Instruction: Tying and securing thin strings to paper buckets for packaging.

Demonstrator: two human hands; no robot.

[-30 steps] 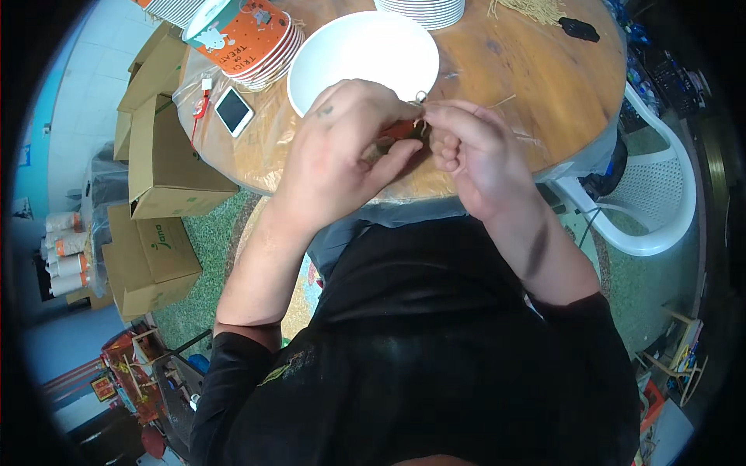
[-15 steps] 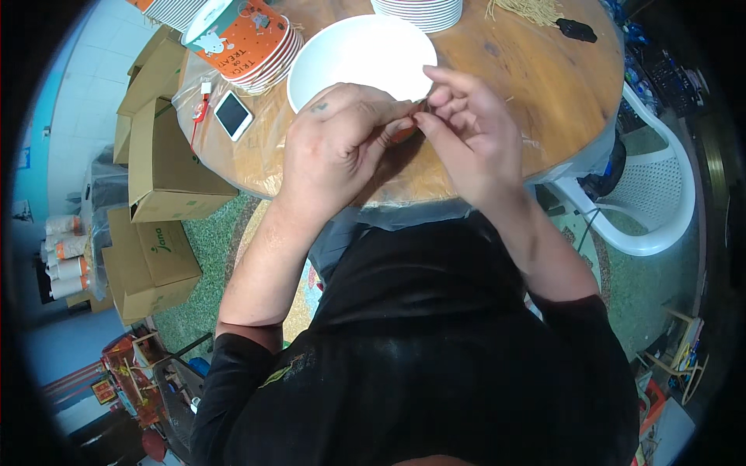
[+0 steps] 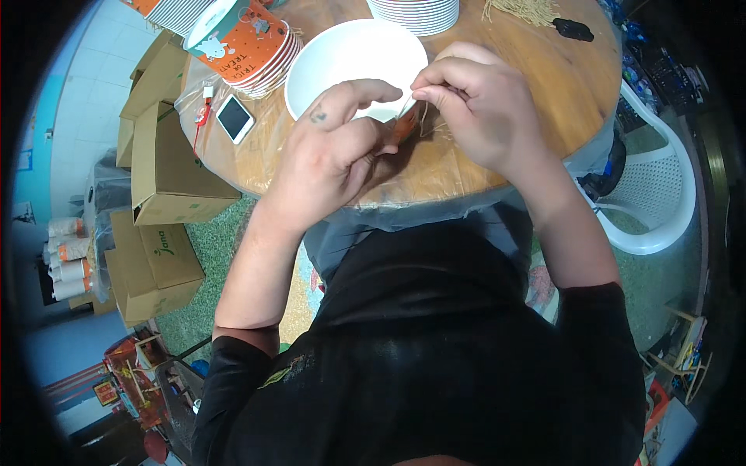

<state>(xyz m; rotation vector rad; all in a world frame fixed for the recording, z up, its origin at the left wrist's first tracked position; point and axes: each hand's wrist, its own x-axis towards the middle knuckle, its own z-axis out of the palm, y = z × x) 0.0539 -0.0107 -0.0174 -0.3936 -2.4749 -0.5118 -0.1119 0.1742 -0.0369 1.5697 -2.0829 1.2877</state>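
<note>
Most of what I am holding is buried under my own fingers: only a small reddish-orange piece [image 3: 402, 126] shows in the gap between my 2 hands, and I cannot tell its full shape or which way its long axis runs. It sits just over the near edge of the round wooden table [image 3: 536, 58], beside the near rim of the white bowl [image 3: 342, 50]. My left hand [image 3: 330, 151] is curled around it, forefinger stretched toward the right hand and touching it. My right hand [image 3: 474, 105] is pinched shut, fingertips nipping a thin pale strand [image 3: 406, 105] that runs down to the reddish piece; whether it is string or straw is hard to make out.

The tabletop is glossy under a clear plastic sheet [image 3: 194, 101] that sags over the left edge. A white phone [image 3: 234, 118] lies flat near that edge. A stack of orange printed paper cups [image 3: 249, 43] lies tilted at the far left, partly cut off. A stack of white plates [image 3: 416, 12] is cropped at the far edge, with a loose bundle of tan fibres [image 3: 528, 9] beside it.
</note>
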